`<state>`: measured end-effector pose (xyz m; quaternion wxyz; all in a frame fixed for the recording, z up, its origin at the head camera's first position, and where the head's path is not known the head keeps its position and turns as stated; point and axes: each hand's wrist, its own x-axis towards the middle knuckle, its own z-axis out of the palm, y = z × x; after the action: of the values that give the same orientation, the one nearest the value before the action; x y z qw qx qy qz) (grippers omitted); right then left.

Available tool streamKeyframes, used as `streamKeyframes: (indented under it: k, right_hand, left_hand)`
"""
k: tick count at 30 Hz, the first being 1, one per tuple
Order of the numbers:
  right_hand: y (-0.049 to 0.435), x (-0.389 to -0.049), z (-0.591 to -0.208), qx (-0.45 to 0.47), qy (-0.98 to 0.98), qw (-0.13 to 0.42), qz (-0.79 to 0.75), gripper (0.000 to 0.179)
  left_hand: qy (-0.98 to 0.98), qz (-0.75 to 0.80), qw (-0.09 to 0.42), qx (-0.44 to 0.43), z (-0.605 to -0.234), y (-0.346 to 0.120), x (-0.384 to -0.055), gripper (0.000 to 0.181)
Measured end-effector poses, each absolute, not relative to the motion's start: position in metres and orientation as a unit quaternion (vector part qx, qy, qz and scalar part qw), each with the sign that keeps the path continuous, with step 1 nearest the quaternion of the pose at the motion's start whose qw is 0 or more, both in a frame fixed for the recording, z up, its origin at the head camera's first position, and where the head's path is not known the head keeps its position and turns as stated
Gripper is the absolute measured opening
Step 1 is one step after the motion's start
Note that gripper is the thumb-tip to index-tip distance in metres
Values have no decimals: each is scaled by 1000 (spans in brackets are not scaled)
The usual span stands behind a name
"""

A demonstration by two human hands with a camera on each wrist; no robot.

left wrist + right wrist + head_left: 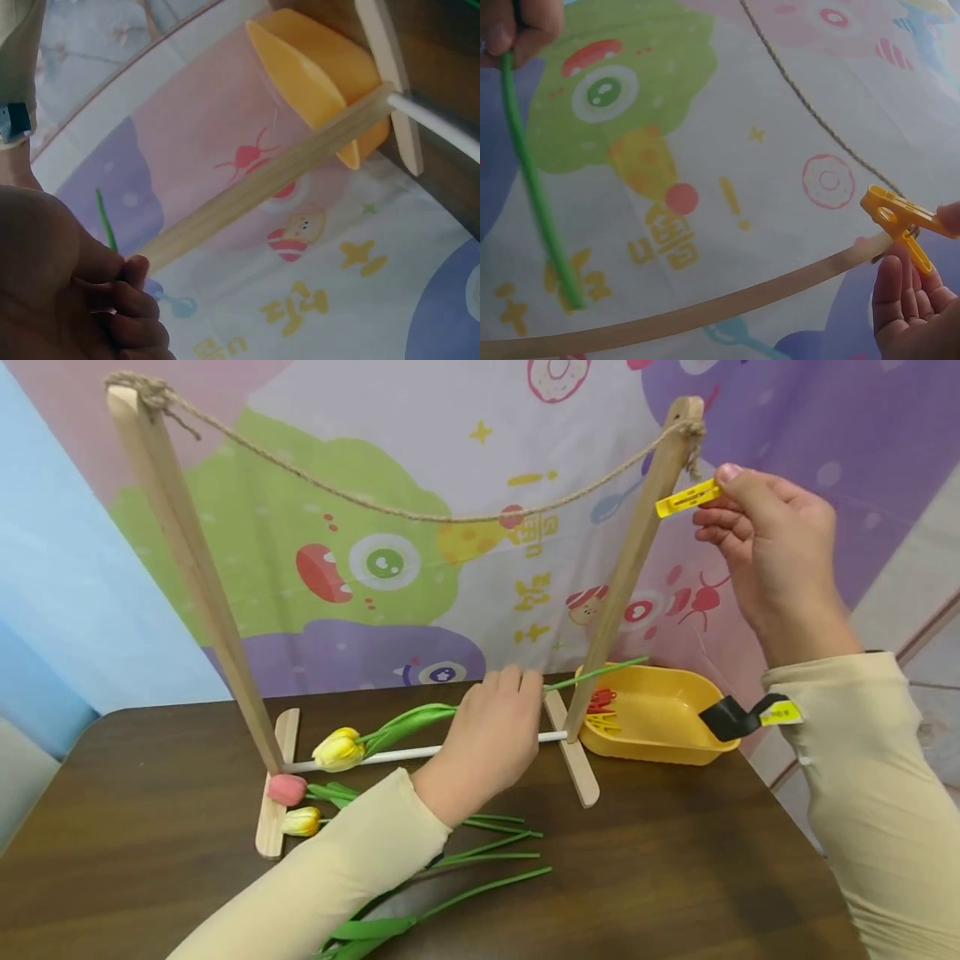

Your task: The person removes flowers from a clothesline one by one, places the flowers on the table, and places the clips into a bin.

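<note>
My left hand [483, 739] grips the green stem [536, 187] of a yellow tulip [339, 749] in front of a wooden frame. The bloom points left in the head view, and the stem's end sticks out past the hand to the right. Up at the frame's right post, my right hand [783, 543] pinches a yellow clothespin [686, 499] between thumb and fingers. In the right wrist view the clothespin [892, 214] shows side-on near the post's top. A twine line [420, 516] sags between the two posts, with nothing hanging on it.
A white rod [397, 755] joins the frame's feet. On the brown table [660, 860] lie a pink tulip [287, 789], a yellow-white tulip [302, 822] and several green stems [487, 887]. A yellow basin [652, 710] with red and yellow clothespins [602, 710] stands behind the right foot.
</note>
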<state>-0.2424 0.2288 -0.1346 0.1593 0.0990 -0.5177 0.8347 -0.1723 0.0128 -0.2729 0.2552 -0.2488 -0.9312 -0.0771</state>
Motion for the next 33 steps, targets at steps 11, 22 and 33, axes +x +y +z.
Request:
streamKeyframes:
  k: [11,22,33]
  right_hand:
    - [241,-243,-166,73,-501,130,853,23]
    - [253,-244,-205,67,-458,91,882,13]
    - [280,-248,-232,26,-421,52,905,8]
  left_hand:
    - [-936,-18,257,-240,-302,-1,-138,9]
    - [-945,-21,237,-226,-328,-14,-107,16]
    - [-967,-77,119,-211,-348,-21,-78,12]
